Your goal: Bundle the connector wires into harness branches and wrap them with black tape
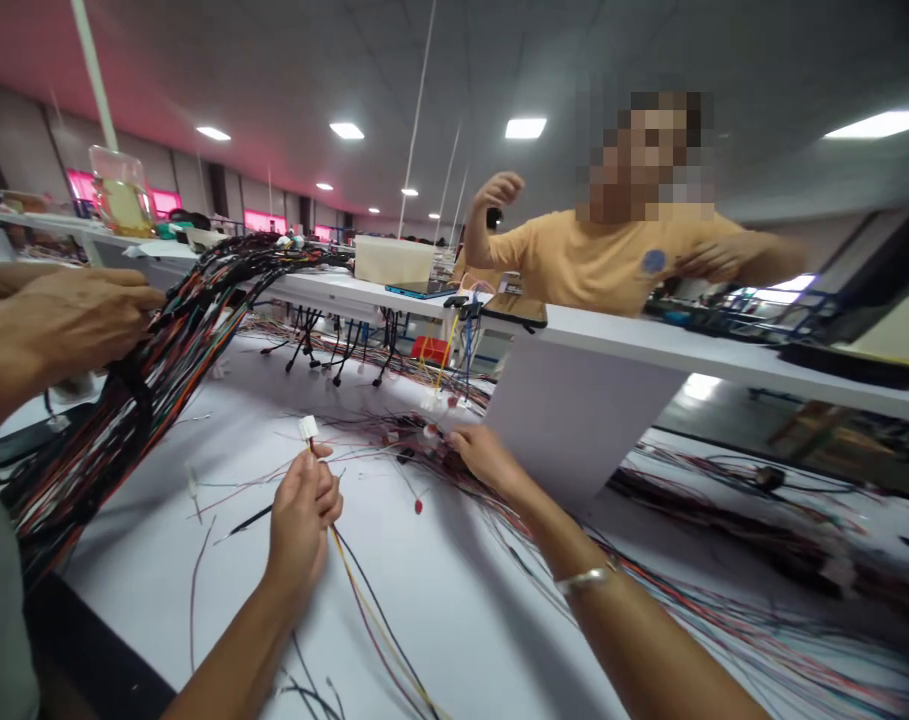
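Observation:
My left hand (302,520) pinches a small white wire connector (308,428), with yellow, black and red wires (364,620) trailing from it toward me. My right hand (486,460) lies among a spread of loose multicoloured wires (454,480) on the white table, and I cannot tell whether its fingers grip any. Several small connectors sit in that tangle near its fingertips. To the left, a co-worker's hands (64,325) hold a thick bundled wire harness (146,400), well apart from my hands.
A person in a yellow shirt (611,260) stands beyond a raised white shelf (649,340). On the shelf are a cream box (394,262) and a tablet (514,310). Wires hang below it. More wire bundles (761,540) lie at the right.

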Demonstrator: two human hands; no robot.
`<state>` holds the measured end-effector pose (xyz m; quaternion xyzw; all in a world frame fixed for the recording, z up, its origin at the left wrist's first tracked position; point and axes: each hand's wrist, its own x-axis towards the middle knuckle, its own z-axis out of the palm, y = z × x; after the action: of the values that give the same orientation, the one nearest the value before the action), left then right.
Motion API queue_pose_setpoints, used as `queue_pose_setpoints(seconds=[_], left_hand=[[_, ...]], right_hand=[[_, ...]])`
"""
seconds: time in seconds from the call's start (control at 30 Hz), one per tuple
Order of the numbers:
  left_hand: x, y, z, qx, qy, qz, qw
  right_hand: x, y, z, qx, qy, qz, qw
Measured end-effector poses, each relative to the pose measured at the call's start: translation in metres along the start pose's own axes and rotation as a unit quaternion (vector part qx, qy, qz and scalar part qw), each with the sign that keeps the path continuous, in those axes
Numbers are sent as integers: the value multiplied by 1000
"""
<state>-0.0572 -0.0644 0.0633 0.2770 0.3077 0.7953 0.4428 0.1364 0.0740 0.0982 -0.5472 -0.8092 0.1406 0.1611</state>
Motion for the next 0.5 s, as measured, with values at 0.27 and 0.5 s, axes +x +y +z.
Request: queue_pose_setpoints(seconds=[0.27,0.5], left_hand=[[1,-8,-4,19,19,-66,997],[3,-12,-6,26,31,-66,997]], right_hand=[[-21,49,89,-154,71,78,983],[-4,71,78,-157,73,42,984]])
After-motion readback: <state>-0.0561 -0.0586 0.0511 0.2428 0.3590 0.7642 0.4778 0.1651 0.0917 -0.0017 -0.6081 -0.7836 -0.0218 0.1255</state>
